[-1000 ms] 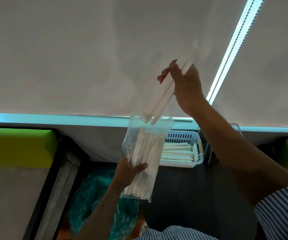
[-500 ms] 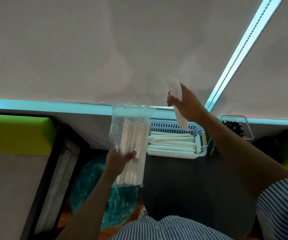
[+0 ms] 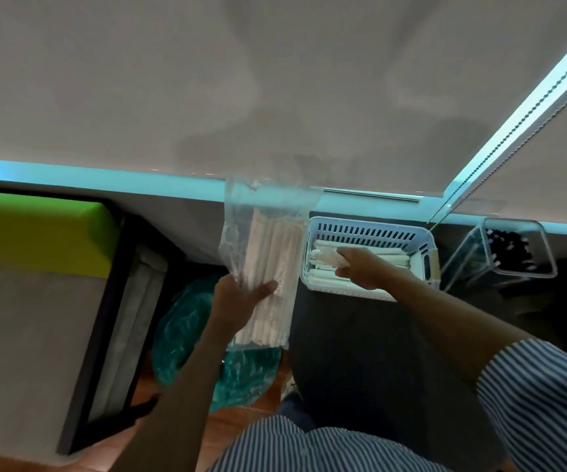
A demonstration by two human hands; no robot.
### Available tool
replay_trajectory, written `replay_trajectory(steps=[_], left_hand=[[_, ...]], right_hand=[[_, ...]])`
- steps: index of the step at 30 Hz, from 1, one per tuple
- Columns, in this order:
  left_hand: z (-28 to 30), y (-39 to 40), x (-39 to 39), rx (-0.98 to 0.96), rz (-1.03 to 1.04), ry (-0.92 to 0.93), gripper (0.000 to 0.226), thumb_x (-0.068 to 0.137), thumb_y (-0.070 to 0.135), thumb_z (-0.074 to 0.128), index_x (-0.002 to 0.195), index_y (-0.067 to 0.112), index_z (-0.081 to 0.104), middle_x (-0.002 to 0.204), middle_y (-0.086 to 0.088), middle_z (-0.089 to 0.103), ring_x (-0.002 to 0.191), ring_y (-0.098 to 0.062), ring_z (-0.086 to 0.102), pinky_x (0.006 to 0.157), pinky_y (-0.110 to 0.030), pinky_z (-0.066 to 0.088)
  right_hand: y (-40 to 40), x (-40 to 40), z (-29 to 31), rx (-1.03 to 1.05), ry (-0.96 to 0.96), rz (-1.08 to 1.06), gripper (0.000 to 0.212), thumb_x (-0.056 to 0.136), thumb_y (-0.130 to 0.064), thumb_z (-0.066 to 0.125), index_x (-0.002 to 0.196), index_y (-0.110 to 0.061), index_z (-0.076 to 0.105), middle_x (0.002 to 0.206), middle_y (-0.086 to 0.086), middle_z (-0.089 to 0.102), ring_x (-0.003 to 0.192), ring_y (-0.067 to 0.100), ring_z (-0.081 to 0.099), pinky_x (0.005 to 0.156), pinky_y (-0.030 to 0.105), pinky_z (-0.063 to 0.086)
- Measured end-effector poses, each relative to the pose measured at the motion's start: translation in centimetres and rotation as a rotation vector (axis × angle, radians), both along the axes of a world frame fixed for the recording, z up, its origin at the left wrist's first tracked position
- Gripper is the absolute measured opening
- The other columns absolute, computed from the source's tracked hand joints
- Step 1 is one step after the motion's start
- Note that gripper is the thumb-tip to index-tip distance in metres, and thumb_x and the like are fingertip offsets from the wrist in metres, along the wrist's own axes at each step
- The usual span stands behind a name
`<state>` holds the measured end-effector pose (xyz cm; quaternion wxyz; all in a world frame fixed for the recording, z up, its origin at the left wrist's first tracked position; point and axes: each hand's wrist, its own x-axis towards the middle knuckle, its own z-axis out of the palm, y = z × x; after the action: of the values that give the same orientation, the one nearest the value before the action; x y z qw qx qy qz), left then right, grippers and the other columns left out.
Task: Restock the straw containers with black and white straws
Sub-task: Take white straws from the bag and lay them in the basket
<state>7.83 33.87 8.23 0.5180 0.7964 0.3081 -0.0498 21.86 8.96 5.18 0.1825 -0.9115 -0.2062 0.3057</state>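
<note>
My left hand grips a clear plastic bag of white straws, held upright left of a white slotted basket. Inside that basket my right hand holds a few white straws down on the white straws lying there. A clear container of black straws stands right of the basket, apart from both hands.
The basket and clear container sit on a dark table below a window blind with a bead chain. A green cushion lies at the left. A teal plastic bag lies on the floor under my left arm.
My right hand has come down from above the bag into the basket with a few white straws. My left hand and the bag have stayed left of the basket.
</note>
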Motion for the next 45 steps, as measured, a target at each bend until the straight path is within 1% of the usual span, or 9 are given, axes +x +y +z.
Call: replay_trajectory(steps=[3, 10, 19, 29, 32, 37, 39, 42, 45], left_hand=[[-0.1, 0.4, 0.1, -0.011, 0.012, 0.021, 0.04, 0.07, 0.028, 0.091, 0.094, 0.008, 0.067, 0.084, -0.002, 0.07, 0.078, -0.015, 0.07, 0.064, -0.028, 0.058], [-1.1, 1.2, -0.1, 0.018, -0.019, 0.043, 0.038, 0.071, 0.026, 0.09, 0.098, 0.007, 0.071, 0.084, -0.003, 0.072, 0.073, -0.009, 0.069, 0.053, -0.013, 0.05], [-2.1, 1.3, -0.1, -0.031, -0.042, 0.086, 0.034, 0.07, 0.026, 0.091, 0.094, 0.007, 0.074, 0.083, -0.005, 0.076, 0.072, -0.013, 0.074, 0.063, -0.029, 0.062], [-2.5, 1.3, -0.4, -0.031, -0.078, 0.065, 0.04, 0.071, 0.027, 0.09, 0.099, 0.004, 0.073, 0.085, -0.005, 0.075, 0.075, -0.013, 0.073, 0.059, -0.022, 0.059], [-2.5, 1.1, -0.3, -0.043, -0.084, 0.064, 0.042, 0.071, 0.027, 0.09, 0.099, 0.002, 0.073, 0.086, -0.007, 0.075, 0.076, -0.016, 0.074, 0.059, -0.023, 0.059], [-1.8, -0.1, -0.2, -0.179, -0.133, 0.083, 0.034, 0.078, 0.025, 0.085, 0.104, 0.009, 0.069, 0.093, -0.003, 0.073, 0.082, -0.013, 0.072, 0.062, -0.017, 0.057], [-1.3, -0.9, 0.0, -0.256, -0.153, 0.075, 0.035, 0.081, 0.026, 0.082, 0.11, 0.01, 0.069, 0.1, -0.006, 0.074, 0.091, -0.02, 0.073, 0.074, -0.027, 0.061], [-0.6, -2.5, 0.7, -0.332, -0.154, 0.058, 0.036, 0.086, 0.029, 0.077, 0.115, 0.011, 0.068, 0.104, -0.006, 0.074, 0.096, -0.022, 0.073, 0.083, -0.038, 0.061], [0.4, -3.9, 1.6, -0.367, -0.168, 0.002, 0.035, 0.088, 0.029, 0.075, 0.117, 0.011, 0.068, 0.104, -0.006, 0.076, 0.097, -0.021, 0.074, 0.085, -0.039, 0.061]], right_hand=[[0.1, 0.1, -2.2, -0.125, 0.024, 0.033, 0.015, 0.095, -0.016, 0.061, 0.108, -0.01, 0.06, 0.109, 0.011, 0.064, 0.097, 0.027, 0.059, 0.079, 0.033, 0.041], [0.2, 0.7, -5.2, -0.299, 0.071, 0.019, 0.009, 0.093, -0.015, 0.057, 0.102, -0.015, 0.06, 0.1, 0.006, 0.063, 0.093, 0.024, 0.062, 0.088, 0.043, 0.055], [0.9, 1.1, -5.8, -0.453, -0.088, 0.071, 0.019, 0.094, -0.007, 0.051, 0.109, -0.017, 0.058, 0.103, 0.005, 0.064, 0.091, 0.025, 0.065, 0.066, 0.034, 0.047], [1.9, 2.7, -5.4, -0.405, -0.247, 0.093, 0.022, 0.091, -0.001, 0.056, 0.109, -0.013, 0.06, 0.109, 0.009, 0.067, 0.102, 0.031, 0.065, 0.077, 0.038, 0.045], [1.7, 2.9, -5.1, -0.302, -0.271, 0.006, 0.026, 0.093, -0.008, 0.061, 0.119, -0.011, 0.061, 0.113, 0.011, 0.069, 0.104, 0.031, 0.066, 0.084, 0.04, 0.052], [2.6, 3.2, -2.0, 0.184, -0.204, -0.476, 0.026, 0.099, -0.016, 0.057, 0.122, -0.007, 0.065, 0.113, 0.014, 0.072, 0.101, 0.03, 0.069, 0.088, 0.043, 0.056], [2.9, 2.9, 0.6, 0.407, 0.005, -0.621, 0.023, 0.103, -0.02, 0.052, 0.117, -0.009, 0.066, 0.107, 0.014, 0.073, 0.093, 0.028, 0.07, 0.087, 0.044, 0.055], [2.4, 1.0, 4.3, 0.738, 0.574, -0.664, 0.042, 0.107, -0.04, 0.037, 0.122, -0.011, 0.064, 0.11, 0.017, 0.07, 0.095, 0.033, 0.069, 0.086, 0.044, 0.056], [1.8, -1.6, 6.1, 0.818, 0.761, -0.617, 0.048, 0.105, -0.046, 0.035, 0.129, -0.012, 0.059, 0.121, 0.016, 0.067, 0.111, 0.035, 0.067, 0.087, 0.044, 0.059]])
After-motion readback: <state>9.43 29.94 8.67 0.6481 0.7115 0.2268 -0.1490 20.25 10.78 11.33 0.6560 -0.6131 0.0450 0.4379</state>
